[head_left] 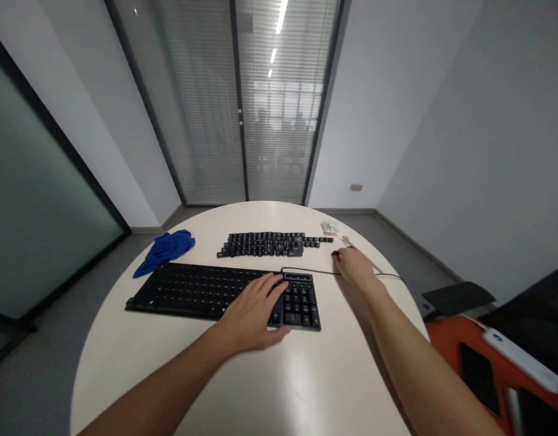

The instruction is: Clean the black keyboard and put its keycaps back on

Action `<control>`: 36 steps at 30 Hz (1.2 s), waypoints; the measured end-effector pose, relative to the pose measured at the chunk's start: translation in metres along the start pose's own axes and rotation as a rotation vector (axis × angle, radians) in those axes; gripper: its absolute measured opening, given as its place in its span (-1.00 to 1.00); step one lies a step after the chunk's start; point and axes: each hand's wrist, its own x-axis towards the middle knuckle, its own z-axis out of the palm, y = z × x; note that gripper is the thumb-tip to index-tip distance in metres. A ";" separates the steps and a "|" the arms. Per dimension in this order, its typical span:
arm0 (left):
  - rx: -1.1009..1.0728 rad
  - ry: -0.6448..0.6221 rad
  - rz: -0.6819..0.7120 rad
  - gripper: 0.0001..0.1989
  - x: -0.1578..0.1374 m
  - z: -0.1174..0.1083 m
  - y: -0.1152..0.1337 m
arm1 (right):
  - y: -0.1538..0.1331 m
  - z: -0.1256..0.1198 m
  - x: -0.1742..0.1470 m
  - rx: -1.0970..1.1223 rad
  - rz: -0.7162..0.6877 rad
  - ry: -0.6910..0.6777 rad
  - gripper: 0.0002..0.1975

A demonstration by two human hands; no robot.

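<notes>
A black keyboard (183, 293) lies on the white round table, its main section bare of keycaps and its number pad (299, 303) still capped. My left hand (256, 309) lies flat across the keyboard just left of the number pad, fingers stretched out. Beyond it, loose black keycaps (261, 244) are laid in tight rows, with a few more trailing off to the right. To the right of those rows, my right hand (355, 266) pinches a small black keycap (335, 254) close to the tabletop.
A crumpled blue cloth (170, 247) lies at the table's left edge. A small clear-white crumpled item (330, 228) and a pale stick-like tool (347, 241), partly behind my right hand, are at the far right. The keyboard cable (310, 270) runs rightward. An orange chair (451, 345) holds a phone and power strip.
</notes>
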 end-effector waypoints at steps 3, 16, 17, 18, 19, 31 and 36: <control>0.000 -0.002 -0.007 -0.21 0.001 0.000 0.001 | 0.002 -0.006 -0.006 0.031 -0.037 0.007 -0.67; 0.009 -0.007 -0.006 -0.21 0.002 0.002 0.001 | -0.004 -0.022 -0.022 0.234 -0.231 -0.011 -0.67; 0.009 -0.006 -0.004 -0.21 0.002 0.002 0.001 | -0.007 -0.024 -0.024 0.287 -0.286 -0.014 -0.67; 0.009 -0.006 -0.003 -0.21 0.002 0.002 0.001 | -0.010 -0.026 -0.025 0.340 -0.346 -0.016 -0.67; 0.008 -0.006 -0.002 -0.21 0.002 0.002 0.001 | -0.013 -0.028 -0.028 0.386 -0.406 -0.016 -0.68; -0.002 0.005 0.007 -0.21 0.002 0.003 0.001 | -0.036 -0.016 -0.038 0.571 -0.677 -0.073 -0.64; 0.012 0.004 0.012 -0.23 0.002 0.002 0.001 | -0.049 -0.009 -0.040 0.592 -0.780 -0.098 -0.64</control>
